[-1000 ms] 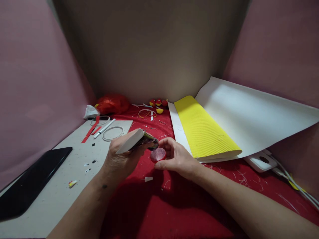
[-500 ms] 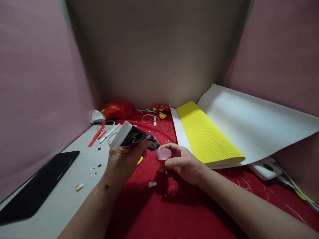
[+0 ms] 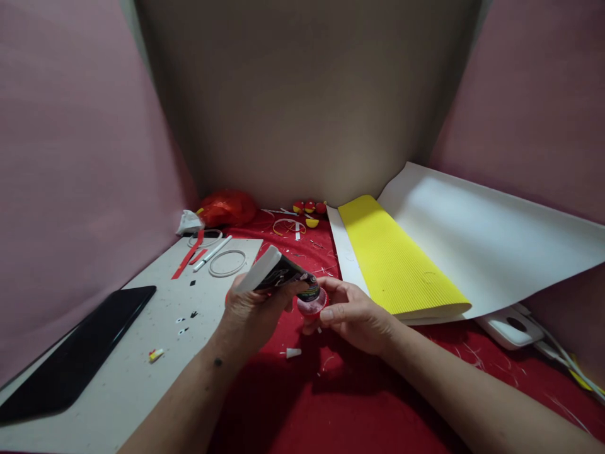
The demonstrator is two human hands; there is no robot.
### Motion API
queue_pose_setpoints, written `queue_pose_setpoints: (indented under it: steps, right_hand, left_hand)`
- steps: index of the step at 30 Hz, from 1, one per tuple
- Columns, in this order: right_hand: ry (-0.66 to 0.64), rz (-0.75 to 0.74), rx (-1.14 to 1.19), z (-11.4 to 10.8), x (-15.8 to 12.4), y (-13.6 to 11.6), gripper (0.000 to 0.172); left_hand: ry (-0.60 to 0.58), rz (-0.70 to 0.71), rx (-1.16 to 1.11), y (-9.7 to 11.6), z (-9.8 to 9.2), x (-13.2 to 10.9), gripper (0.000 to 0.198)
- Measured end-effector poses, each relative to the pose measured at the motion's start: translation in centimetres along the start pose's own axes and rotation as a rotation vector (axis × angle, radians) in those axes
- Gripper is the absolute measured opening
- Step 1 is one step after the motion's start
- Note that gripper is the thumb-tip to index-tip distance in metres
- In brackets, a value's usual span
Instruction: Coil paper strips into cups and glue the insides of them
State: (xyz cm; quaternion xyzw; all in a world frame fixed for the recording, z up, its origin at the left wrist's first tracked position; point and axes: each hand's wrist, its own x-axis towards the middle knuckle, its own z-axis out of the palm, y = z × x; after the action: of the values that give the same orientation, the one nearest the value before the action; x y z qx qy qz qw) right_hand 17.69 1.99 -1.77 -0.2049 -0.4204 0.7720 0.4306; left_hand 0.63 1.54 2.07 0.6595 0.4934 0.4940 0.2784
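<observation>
At the near left a black slab (image 3: 80, 356) lies on a grey board (image 3: 118, 391). Right of it on the board are a small red, yellow and white piece (image 3: 155, 355) and two paper eyes (image 3: 183, 330). Farther back come a white bag (image 3: 190, 222), a red strip (image 3: 189, 255), a white pen (image 3: 212, 253), a pale ring (image 3: 227, 263) and, at the far edge, a red plastic bag (image 3: 229, 208).

The left hand (image 3: 255, 315) grips a dark tube (image 3: 286, 275) with a white end, its narrow end tipped down to the right. That end stands in front of part of the red cup's (image 3: 312, 310) mouth, so whether they touch cannot be told. The cup is above the red cloth (image 3: 283, 410), pinched in the fingers of the right hand (image 3: 357, 318).

A white cap (image 3: 293, 353) lies nearer on the cloth; red-and-yellow balls (image 3: 309, 207) sit far behind. To the right, a yellow ribbed sheet (image 3: 397, 265) lies on a white sheet (image 3: 496, 246), with a white box (image 3: 508, 328) and cables (image 3: 570, 362) at the right edge.
</observation>
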Motion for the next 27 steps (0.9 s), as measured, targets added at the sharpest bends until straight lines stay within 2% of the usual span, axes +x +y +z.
queue_pose_setpoints:
  steps: [4,8,14,21,27]
  right_hand:
    - [-0.023,-0.001,0.011,-0.2,0.1,0.1,0.047]
    - [-0.060,-0.002,0.036,-0.4,0.0,0.0,0.045]
    - [-0.067,-0.003,0.016,-0.5,-0.2,-0.2,0.044]
    - [-0.040,0.016,-0.014,-0.4,-0.1,-0.3,0.048]
    - [-0.080,0.009,-0.003,-0.5,-0.1,-0.1,0.045]
  left_hand:
    - [-0.006,-0.018,-0.019,0.1,0.1,0.0,0.024]
    - [-0.051,-0.155,-0.241,0.7,-0.3,0.5,0.025]
    - [-0.169,-0.209,-0.460,0.8,-1.0,0.9,0.020]
    - [-0.166,-0.233,-0.375,1.4,-0.7,0.6,0.017]
    - [-0.090,-0.162,-0.264,1.5,0.1,0.1,0.017]
